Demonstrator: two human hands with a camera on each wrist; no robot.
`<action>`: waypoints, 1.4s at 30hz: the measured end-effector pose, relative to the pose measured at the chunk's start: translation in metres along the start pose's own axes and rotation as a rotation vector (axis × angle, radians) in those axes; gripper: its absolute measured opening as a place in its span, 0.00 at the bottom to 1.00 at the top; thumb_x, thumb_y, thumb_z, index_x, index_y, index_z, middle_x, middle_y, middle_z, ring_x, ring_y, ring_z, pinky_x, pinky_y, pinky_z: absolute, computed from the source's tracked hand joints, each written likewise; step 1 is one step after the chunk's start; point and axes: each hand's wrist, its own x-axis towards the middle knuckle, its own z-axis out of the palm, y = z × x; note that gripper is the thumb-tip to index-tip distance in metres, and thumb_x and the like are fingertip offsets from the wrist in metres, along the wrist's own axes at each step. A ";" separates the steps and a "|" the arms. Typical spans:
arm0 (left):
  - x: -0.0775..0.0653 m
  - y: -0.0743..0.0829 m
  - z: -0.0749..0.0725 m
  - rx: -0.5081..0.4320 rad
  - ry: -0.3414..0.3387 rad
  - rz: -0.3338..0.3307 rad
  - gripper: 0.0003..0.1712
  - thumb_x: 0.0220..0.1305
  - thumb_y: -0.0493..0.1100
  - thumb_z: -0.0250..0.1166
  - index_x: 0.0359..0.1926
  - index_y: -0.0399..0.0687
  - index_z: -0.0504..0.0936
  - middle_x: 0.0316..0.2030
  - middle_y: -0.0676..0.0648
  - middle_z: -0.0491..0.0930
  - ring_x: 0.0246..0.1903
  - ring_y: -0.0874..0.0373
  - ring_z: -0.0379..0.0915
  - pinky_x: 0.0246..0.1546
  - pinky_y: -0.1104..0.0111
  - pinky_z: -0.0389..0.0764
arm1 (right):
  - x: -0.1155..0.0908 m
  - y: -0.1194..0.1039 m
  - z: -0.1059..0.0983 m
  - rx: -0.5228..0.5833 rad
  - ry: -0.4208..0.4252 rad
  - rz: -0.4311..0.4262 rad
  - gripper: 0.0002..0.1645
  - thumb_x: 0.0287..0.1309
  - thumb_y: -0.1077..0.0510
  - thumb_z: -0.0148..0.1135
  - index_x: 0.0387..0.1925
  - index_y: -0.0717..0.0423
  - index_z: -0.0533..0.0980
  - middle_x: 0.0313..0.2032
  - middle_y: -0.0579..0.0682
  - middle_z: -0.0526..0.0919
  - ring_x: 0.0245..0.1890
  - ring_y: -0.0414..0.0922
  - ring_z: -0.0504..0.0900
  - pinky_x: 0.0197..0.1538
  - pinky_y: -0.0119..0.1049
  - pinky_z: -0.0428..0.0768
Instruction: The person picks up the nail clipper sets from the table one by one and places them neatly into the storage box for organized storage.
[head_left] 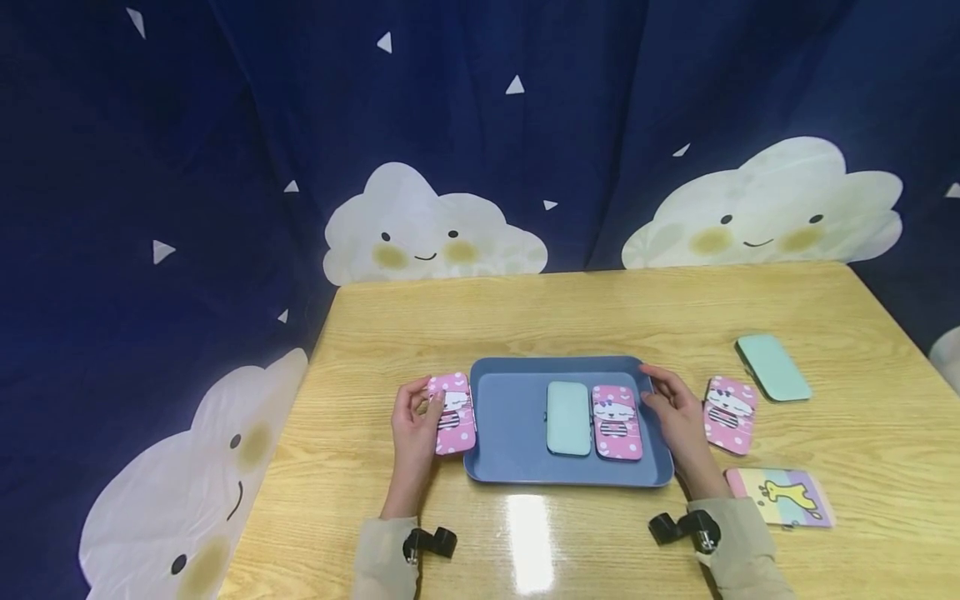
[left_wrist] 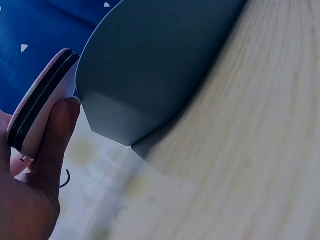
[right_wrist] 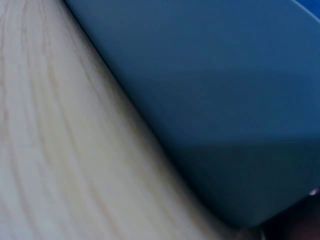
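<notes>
My left hand (head_left: 417, 423) grips a pink case with a white cat picture (head_left: 453, 417) at the left rim of the blue tray (head_left: 510, 467). In the left wrist view the pink case (left_wrist: 42, 102) is seen edge-on, with a dark band round its side, between thumb and fingers beside the tray's outer wall (left_wrist: 145, 60). My right hand (head_left: 678, 421) holds the tray's right rim, index finger at the far corner and thumb over the edge. Inside the tray, a mint-green case (head_left: 568, 419) lies beside another pink cat case (head_left: 617, 423).
Right of the tray on the wooden table (head_left: 525, 317) lie a third pink cat case (head_left: 730, 415), a mint-green case (head_left: 774, 367) and a pastel striped giraffe case (head_left: 782, 497). A dark blue curtain with clouds (head_left: 435, 233) stands behind and to the left.
</notes>
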 end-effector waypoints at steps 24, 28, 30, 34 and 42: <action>0.003 0.006 0.012 0.061 0.010 0.003 0.18 0.66 0.31 0.62 0.56 0.35 0.73 0.39 0.42 0.79 0.20 0.59 0.81 0.22 0.63 0.84 | 0.000 -0.005 0.000 -0.015 -0.005 0.007 0.25 0.67 0.71 0.51 0.65 0.66 0.69 0.69 0.61 0.67 0.73 0.48 0.59 0.65 0.21 0.63; 0.002 0.007 0.013 0.060 0.010 0.013 0.19 0.65 0.31 0.63 0.56 0.34 0.73 0.38 0.43 0.79 0.20 0.60 0.80 0.21 0.63 0.84 | -0.001 -0.004 0.000 -0.028 -0.002 0.027 0.25 0.68 0.70 0.51 0.66 0.64 0.69 0.70 0.60 0.66 0.73 0.48 0.58 0.65 0.22 0.62; 0.001 0.007 0.014 0.066 0.012 0.011 0.18 0.65 0.31 0.63 0.56 0.35 0.74 0.38 0.42 0.79 0.19 0.60 0.80 0.21 0.63 0.84 | -0.001 -0.004 0.000 -0.037 0.003 0.042 0.26 0.68 0.70 0.51 0.66 0.63 0.69 0.70 0.59 0.66 0.73 0.49 0.58 0.66 0.22 0.62; -0.001 0.006 0.018 0.081 0.014 0.007 0.18 0.65 0.30 0.64 0.55 0.36 0.75 0.38 0.40 0.80 0.20 0.59 0.80 0.22 0.62 0.84 | -0.002 -0.003 0.000 -0.037 0.005 0.047 0.26 0.67 0.70 0.51 0.66 0.64 0.69 0.70 0.60 0.65 0.73 0.49 0.58 0.66 0.23 0.61; -0.002 0.004 0.029 0.054 -0.014 -0.009 0.19 0.65 0.30 0.63 0.56 0.36 0.74 0.38 0.41 0.79 0.20 0.58 0.80 0.22 0.61 0.84 | -0.001 -0.003 0.000 -0.035 0.005 0.023 0.25 0.67 0.71 0.51 0.65 0.65 0.69 0.69 0.60 0.67 0.73 0.47 0.60 0.67 0.23 0.61</action>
